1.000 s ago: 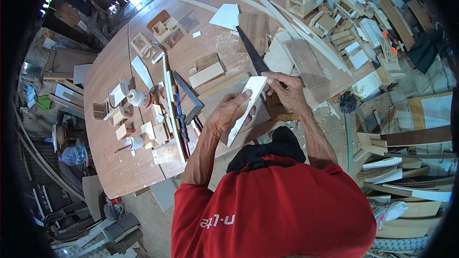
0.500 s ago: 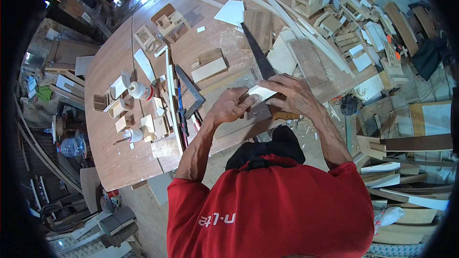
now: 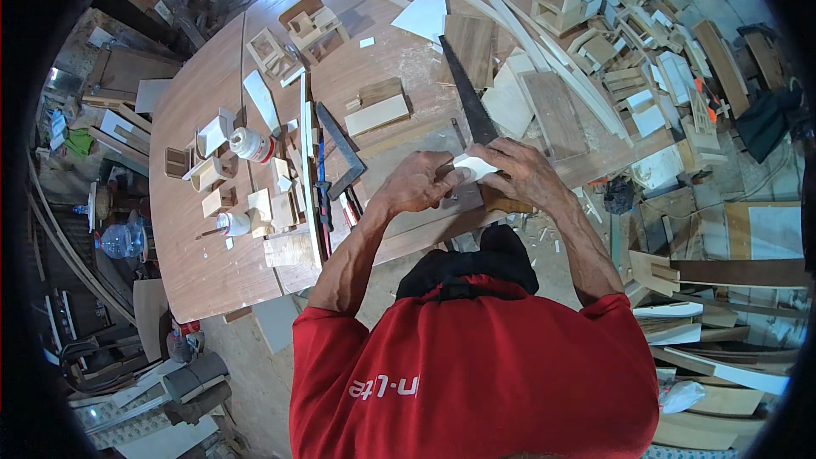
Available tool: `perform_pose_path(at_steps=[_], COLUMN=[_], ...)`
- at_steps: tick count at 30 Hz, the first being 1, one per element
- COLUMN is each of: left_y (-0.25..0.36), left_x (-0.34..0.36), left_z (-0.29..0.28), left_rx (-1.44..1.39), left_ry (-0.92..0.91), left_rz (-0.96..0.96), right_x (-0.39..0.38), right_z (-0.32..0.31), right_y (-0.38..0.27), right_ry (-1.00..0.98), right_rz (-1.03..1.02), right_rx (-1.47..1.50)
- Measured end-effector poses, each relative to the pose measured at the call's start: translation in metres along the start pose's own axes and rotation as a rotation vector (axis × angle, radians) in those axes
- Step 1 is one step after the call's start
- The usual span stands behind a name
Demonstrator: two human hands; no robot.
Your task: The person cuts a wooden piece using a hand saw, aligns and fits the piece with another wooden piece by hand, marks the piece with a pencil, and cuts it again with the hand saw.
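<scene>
My left hand (image 3: 418, 180) and my right hand (image 3: 520, 172) are closed on the two ends of a small white board (image 3: 473, 167), much of it covered by my fingers. A handsaw (image 3: 466, 89) lies just beyond them, blade pointing away from me; part of its wooden handle (image 3: 501, 202) shows below my right hand. Under my hands is a grey board (image 3: 425, 217) at the table edge. Left of my left hand are a metal try square (image 3: 342, 177), a blue-and-black tool (image 3: 323, 195) and long pale strips (image 3: 308, 161).
The wooden table (image 3: 195, 263) holds glue bottles (image 3: 251, 145), small wooden box pieces (image 3: 313, 30), long curved strips (image 3: 493, 8) and a pile of offcuts (image 3: 595, 51). Boards are stacked on the floor at right (image 3: 722, 331), and a plastic jug (image 3: 119, 240) sits at left.
The white board has tipped from a long, steep slant to a short, flatter view between my hands. My left hand has risen toward my right, its fingers curled further round the board.
</scene>
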State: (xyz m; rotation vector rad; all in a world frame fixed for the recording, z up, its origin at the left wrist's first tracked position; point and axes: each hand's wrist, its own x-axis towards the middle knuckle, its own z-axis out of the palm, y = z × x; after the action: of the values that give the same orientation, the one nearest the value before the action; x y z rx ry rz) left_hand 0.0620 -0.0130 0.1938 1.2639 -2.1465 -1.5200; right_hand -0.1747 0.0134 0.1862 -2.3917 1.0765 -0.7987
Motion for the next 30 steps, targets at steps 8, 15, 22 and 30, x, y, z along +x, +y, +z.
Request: perform_pose_path(at_steps=[8, 15, 22, 30], left_y=[0.009, 0.004, 0.001, 0.005], left_x=[0.0, -0.01, -0.009, -0.007], left_z=[-0.001, 0.005, 0.013, 0.014], left_rx=[-0.031, -0.184, -0.218, -0.285], left_ry=[-0.022, 0.055, 0.108, 0.1], left_rz=[-0.011, 0.041, 0.097, 0.04], right_x=[-0.003, -0.01, -0.017, -0.022], right_z=[0.004, 0.009, 0.01, 0.008], right_y=[0.001, -0.016, -0.008, -0.009], right_ry=[-0.012, 0.182, 0.457, 0.43], right_rz=[0.033, 0.346, 0.129, 0.343], right_rx=[-0.029, 0.555, 0.311, 0.547])
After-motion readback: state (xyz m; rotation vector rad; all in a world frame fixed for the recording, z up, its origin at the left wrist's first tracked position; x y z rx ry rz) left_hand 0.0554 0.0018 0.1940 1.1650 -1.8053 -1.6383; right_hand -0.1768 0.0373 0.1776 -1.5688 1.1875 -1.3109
